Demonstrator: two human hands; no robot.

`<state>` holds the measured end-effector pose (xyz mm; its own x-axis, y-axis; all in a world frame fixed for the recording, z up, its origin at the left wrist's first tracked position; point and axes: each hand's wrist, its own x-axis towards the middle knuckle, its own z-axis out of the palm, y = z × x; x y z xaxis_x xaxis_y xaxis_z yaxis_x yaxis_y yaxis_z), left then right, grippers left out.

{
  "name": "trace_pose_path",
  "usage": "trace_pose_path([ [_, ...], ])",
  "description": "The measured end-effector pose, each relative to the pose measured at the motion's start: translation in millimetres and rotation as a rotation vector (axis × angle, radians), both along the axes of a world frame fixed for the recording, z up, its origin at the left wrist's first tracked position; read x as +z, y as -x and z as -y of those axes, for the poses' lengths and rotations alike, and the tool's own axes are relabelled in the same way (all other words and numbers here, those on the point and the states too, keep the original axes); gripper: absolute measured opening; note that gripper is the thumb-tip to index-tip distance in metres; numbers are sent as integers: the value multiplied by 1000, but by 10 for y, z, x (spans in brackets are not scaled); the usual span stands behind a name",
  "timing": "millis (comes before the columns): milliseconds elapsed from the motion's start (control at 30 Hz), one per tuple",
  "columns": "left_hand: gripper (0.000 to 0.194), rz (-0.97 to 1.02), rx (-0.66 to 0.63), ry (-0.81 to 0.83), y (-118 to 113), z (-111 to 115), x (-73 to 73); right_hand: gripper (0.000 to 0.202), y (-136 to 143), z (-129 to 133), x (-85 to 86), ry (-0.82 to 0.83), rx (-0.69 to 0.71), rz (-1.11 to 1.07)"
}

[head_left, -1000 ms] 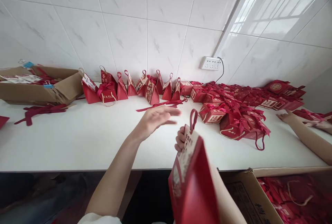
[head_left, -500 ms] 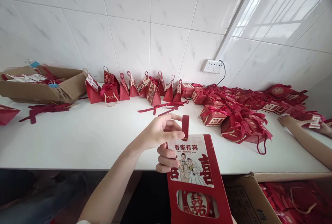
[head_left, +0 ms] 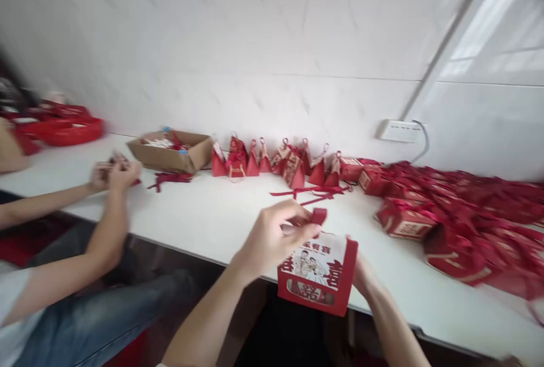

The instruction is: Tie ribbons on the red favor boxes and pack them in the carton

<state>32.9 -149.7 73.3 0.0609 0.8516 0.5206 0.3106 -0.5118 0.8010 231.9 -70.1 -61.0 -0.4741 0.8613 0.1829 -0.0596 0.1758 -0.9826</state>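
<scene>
The person's left hand has its fingers closed on the red loop atop a red gift box, held up at the near edge of the bench. The right hand is at the box's right side, fingers hidden behind it, their grip impossible to tell. Pointed boxes stand by the wall, behind loose ribbons.

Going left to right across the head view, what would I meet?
Red container, open cardboard box, red gift box with a printed couple, white wall outlet.
</scene>
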Motion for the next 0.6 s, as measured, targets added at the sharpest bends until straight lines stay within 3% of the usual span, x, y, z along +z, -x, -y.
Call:
trace_pose_path([
  [33,11,-49,36,-48,-3,60,-18,66,9,-1,-3,24,67,-80],
  [133,10,-158,161,-187,-27,187,-93,63,46,76,9,-86,68,-196],
  [267,12,-79,275,-239,-23,312,-138,54,177,311,124,-206,-16,-95],
  [333,14,23,301,-191,8,382,-128,51,241,441,217,-197,7,-6],
  [500,19,247,403,42,177,489,-128,44,315,747,410,-190,256,101],
  [600,20,308,365,152,275,490,-173,40,327,909,455,-160,256,108],
])
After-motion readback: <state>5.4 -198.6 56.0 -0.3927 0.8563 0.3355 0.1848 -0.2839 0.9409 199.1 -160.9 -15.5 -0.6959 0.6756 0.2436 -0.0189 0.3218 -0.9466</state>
